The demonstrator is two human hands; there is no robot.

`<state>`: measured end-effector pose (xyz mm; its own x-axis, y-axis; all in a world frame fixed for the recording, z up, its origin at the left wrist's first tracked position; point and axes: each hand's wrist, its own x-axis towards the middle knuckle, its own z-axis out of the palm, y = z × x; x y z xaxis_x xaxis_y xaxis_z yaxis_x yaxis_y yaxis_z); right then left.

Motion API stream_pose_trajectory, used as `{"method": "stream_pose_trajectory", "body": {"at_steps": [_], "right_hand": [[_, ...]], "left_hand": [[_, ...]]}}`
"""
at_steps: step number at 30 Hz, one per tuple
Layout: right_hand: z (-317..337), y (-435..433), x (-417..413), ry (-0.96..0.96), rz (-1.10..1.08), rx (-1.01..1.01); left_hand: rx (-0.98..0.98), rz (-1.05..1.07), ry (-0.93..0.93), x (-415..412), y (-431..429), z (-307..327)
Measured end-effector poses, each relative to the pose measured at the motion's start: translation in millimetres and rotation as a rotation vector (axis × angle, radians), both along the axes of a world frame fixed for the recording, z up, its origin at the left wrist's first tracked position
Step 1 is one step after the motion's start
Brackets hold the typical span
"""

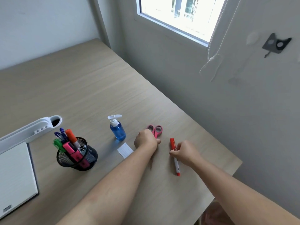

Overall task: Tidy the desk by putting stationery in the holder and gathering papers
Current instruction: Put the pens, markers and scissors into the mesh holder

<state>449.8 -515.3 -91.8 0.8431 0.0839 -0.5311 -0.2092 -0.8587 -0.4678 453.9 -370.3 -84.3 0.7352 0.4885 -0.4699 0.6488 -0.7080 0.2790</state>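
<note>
A black mesh holder [77, 155] stands on the wooden desk [84, 88], filled with several markers and pens. Pink-handled scissors [156, 130] lie right of centre; my left hand [146, 139] is closed over their blades, which it hides. A red and white marker [175, 157] lies on the desk to the right, and my right hand [185, 153] pinches its middle with the fingers closed. A small white paper slip [125, 150] lies flat between the holder and my left wrist. A white notepad [15, 176] rests at the left edge.
A blue spray bottle [117, 129] stands just left of the scissors. A white plastic desk tray [32, 129] sits behind the holder. The desk's right edge runs along the wall below a window; its front right corner [238, 163] is near my right arm.
</note>
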Motion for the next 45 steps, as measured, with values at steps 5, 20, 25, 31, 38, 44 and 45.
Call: {"method": "stream_pose_trajectory", "body": {"at_steps": [5,20,25,31,38,44,45], "right_hand": [[5,-1,1,-0.007,-0.01,0.032],[64,85,-49,-0.036,0.096,0.42],[99,155,-72,-0.108,0.237,0.497],[129,214,-76,-0.287,0.291,0.57],[133,244,-64,-0.388,0.337,0.502],[114,262,-54,-0.402,0.554,0.284],[110,263,-54,-0.394,0.592,0.266]], "left_hand": [[-0.119,-0.025,0.01,-15,6,-2],[-0.722,-0.116,-0.222,-119,126,96],[-0.555,-0.002,-0.526,-161,194,152],[-0.365,0.097,-0.764,-185,249,179],[-0.352,0.083,-0.743,-182,256,153],[-0.396,0.084,-0.68,-174,262,129],[-0.399,0.079,-0.674,-174,263,127]]}}
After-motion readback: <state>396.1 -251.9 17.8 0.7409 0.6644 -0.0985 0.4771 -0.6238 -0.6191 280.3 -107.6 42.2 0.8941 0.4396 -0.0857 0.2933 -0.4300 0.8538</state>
